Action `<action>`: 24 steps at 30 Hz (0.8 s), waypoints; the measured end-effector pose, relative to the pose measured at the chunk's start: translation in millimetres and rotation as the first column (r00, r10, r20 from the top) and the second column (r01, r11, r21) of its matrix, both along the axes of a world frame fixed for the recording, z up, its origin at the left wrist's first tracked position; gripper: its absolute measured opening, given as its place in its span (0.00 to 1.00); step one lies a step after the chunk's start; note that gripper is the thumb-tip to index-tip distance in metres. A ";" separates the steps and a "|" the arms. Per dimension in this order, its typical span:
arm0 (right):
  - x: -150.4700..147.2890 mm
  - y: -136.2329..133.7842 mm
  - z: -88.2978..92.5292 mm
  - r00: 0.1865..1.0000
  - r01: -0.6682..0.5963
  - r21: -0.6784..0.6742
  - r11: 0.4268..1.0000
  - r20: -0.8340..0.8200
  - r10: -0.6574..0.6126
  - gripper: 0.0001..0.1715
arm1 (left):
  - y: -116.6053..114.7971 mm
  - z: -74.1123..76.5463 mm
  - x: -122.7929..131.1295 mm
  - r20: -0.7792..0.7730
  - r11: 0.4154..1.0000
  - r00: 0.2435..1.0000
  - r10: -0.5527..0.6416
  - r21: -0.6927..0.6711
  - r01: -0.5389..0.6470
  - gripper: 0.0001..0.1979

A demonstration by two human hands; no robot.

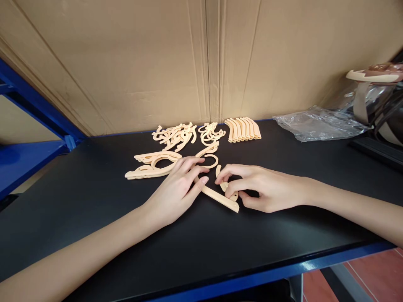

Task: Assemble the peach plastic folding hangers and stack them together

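Note:
My left hand [179, 188] closes its thumb and fingers on the upper end of a beige plastic hanger arm [220, 199]. The arm slants down to the right, its near end on the black tabletop. My right hand [261, 186] pinches a small curved beige hanger piece [222, 184] with a hole in its end, right beside that arm; the fingers hide part of it. Just beyond my left fingertips lies a beige hook [217, 161]. To the left, folded beige hangers [138, 173] rest partly behind my left hand.
Along the back are a heap of loose curved pieces [176, 136], a smaller pile of hooks [210, 132] and a neat row of hanger arms [242, 129]. A clear plastic bag [317, 123] lies at right. Cardboard [126, 63] stands behind the black table [220, 260].

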State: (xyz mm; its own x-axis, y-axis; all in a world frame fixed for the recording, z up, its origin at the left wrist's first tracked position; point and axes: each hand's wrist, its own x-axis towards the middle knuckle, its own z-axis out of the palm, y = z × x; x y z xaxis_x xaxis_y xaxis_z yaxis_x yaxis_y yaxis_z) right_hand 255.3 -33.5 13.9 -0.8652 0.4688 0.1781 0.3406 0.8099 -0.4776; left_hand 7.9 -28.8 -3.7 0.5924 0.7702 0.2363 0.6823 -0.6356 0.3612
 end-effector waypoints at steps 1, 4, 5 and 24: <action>-0.1 -0.3 0.2 1.000 0.002 -0.008 1.000 -0.005 -0.002 0.16 | 0.2 -0.4 -0.1 0.000 1.000 1.000 -0.009 -0.003 0.009 0.16; 0.0 -1.3 0.5 0.999 -0.004 -0.014 1.000 -0.040 0.003 0.14 | 0.1 -1.2 -0.7 0.022 0.998 0.998 -0.051 -0.026 0.051 0.17; -0.2 -1.6 0.4 0.999 -0.008 -0.016 1.000 -0.053 0.007 0.12 | -0.1 -1.2 -0.9 0.031 0.998 0.998 -0.061 -0.032 0.062 0.17; -8.9 -9.0 -5.5 1.000 0.001 0.162 0.987 0.013 -0.003 0.07 | -0.1 2.5 1.5 0.073 0.998 0.996 -0.047 -0.033 0.049 0.19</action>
